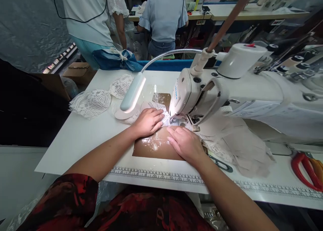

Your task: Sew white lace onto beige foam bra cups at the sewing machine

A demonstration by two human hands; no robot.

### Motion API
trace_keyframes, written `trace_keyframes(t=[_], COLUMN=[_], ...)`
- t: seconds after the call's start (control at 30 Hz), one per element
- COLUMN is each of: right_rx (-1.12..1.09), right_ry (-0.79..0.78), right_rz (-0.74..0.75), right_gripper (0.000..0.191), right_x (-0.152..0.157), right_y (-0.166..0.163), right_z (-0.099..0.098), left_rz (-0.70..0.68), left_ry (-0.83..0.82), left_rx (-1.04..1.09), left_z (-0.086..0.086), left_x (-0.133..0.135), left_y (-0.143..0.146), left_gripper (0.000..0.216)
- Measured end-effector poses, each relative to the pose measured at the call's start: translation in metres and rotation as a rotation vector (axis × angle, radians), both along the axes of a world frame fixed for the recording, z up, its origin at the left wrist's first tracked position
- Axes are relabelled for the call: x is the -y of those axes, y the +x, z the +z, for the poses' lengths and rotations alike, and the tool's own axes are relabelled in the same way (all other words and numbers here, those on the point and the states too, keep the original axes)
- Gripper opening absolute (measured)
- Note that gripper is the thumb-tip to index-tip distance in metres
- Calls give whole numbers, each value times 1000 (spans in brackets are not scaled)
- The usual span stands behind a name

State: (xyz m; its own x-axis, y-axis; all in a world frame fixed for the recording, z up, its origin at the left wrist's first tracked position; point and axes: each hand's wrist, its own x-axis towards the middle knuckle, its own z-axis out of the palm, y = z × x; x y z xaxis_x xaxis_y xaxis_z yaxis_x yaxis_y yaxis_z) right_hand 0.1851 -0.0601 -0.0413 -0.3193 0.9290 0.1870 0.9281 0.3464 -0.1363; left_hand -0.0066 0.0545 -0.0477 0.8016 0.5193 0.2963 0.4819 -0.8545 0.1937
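Under the lit needle of a white sewing machine (183,89) lies a piece of white lace fabric (157,106). My left hand (149,122) rests flat on this lace, just left of the needle, with its fingers stretched out. Close in front of the presser foot (174,119), my right hand (185,143) lies low on the brown taped patch (151,149), fingers extended towards the lace edge. Its palm side is hidden. Two white lace bra cups (93,103) lie at the left of the table, joined to the fabric as far as I can tell.
A gooseneck lamp (133,92) arches over the work. Pale sheer fabric pieces (242,146) lie right of the needle, near a small dark tool (222,164). Red-handled scissors (306,172) sit far right. A ruler strip (156,175) runs along the front edge. Two people are beyond the table.
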Motion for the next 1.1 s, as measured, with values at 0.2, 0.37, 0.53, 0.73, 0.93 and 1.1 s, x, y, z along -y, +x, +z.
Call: trace_keyframes(t=[0.2, 0.37, 0.53, 0.73, 0.93, 1.1], right_rx=[-7, 116, 280, 283, 134, -38], right_ry=[-78, -92, 45, 107, 234, 270], right_rz=[-4, -62, -67, -54, -100, -186], right_gripper=[28, 22, 36, 39, 23, 24], right_x=[23, 66, 93, 95, 99, 113], right_y=[11, 43, 75, 83, 82, 85], right_z=[29, 41, 10, -7, -3, 3], left_rz=[33, 85, -318, -273, 87, 51], left_ry=[-24, -187, -509, -591, -772, -887], left_rx=[74, 173, 88, 196, 124, 105], left_z=[-1, 8, 36, 52, 42, 33], left_x=[0, 2, 50, 79, 45, 38], left_y=[-5, -14, -21, -27, -25, -20], left_gripper=[41, 22, 16, 32, 78, 67])
